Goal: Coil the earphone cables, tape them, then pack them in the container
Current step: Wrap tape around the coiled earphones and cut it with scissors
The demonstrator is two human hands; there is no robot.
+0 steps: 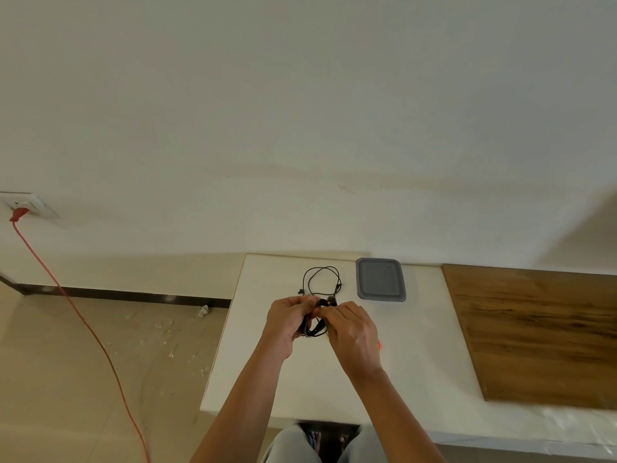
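Fingers (297, 300) of left hand (286, 317) and right hand (354, 330) pinch the earphone cable (316, 330); its loop beside the container (380, 279) may snag and uncoil.

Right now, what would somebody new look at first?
Two hands meet over the white table, the left hand and right hand both holding a tangle of black earphone cable that loops toward the wall. Right of it sits a grey container, and a red cord runs from a wall socket across the floor on the left.
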